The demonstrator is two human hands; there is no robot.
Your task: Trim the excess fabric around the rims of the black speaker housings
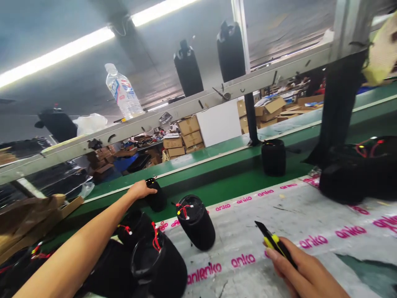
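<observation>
My left hand (140, 190) reaches out over the green conveyor belt and has its fingers closed on the top of a black fabric-covered cylinder (158, 200). In my right hand (297, 265), above the covered bench, is a yellow and black utility knife (276, 244), its dark blade pointing up and left. Between my hands a similar black cylinder (198, 225) stands on the bench, red wires with white and yellow connectors on its top. Nearer to me, below my left forearm, a larger open-topped black cylinder (167, 265) shows red wires inside its rim.
Printed plastic sheeting (242, 231), torn at right, covers the bench. Another black cylinder (273, 157) sits on the green belt (229, 182). Black units (347, 174) crowd the right side. A metal shelf rail (192, 106) crosses above, carrying a water bottle (124, 93).
</observation>
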